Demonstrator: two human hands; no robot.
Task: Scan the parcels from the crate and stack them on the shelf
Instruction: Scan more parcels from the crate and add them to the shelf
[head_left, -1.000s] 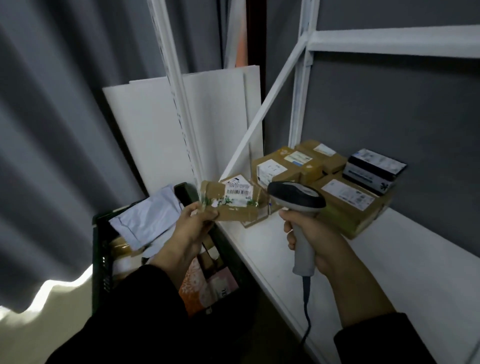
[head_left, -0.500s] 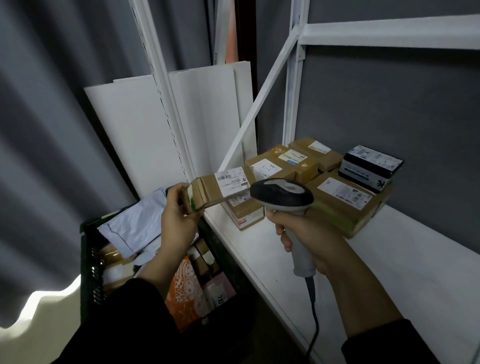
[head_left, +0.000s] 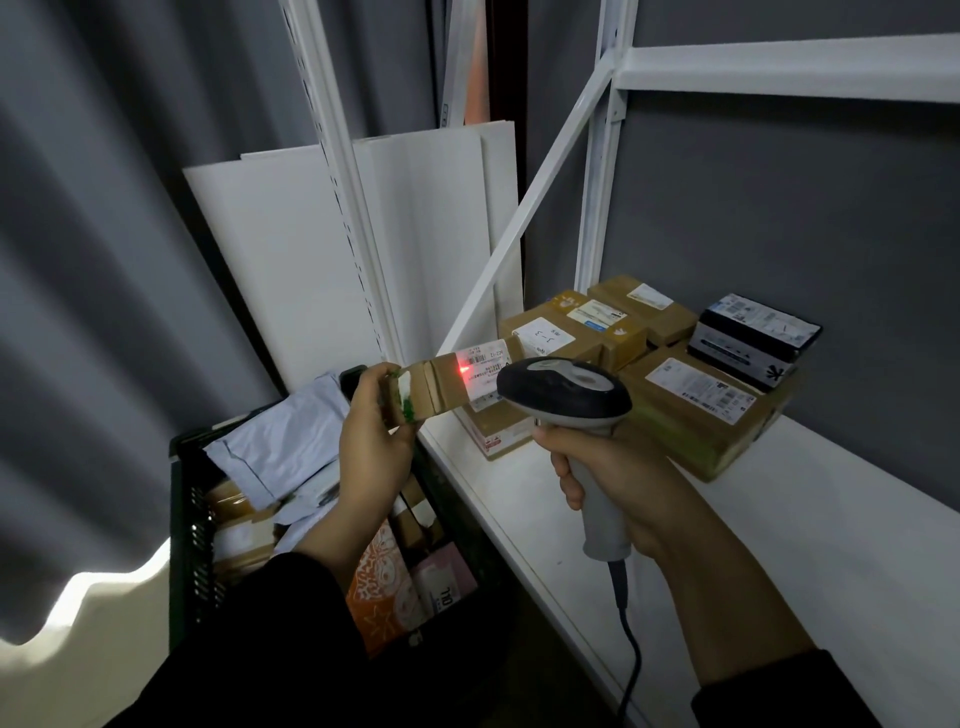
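My left hand (head_left: 371, 447) grips one end of a small brown cardboard parcel (head_left: 441, 387) above the crate's right edge. A red scanner dot glows on the parcel's white label. My right hand (head_left: 618, 467) holds a grey corded barcode scanner (head_left: 563, 395) by its handle; the scanner head points at the label and covers the parcel's right end. The dark crate (head_left: 182, 519) stands on the floor at lower left, holding several parcels and a pale mailer bag (head_left: 280, 447). The white shelf (head_left: 779, 545) carries several stacked parcels (head_left: 696, 400) in its back corner.
White uprights and a diagonal brace (head_left: 524, 218) frame the shelf's left end. White boards (head_left: 311, 249) lean against the grey curtain behind the crate. A black box (head_left: 753, 338) lies on top of the stacked parcels. The scanner cable (head_left: 631, 670) hangs down in front of the shelf edge.
My left hand has turned the parcel so that its label faces the scanner, and a red scan dot now shows on the label. The scanner has stayed close to the parcel.
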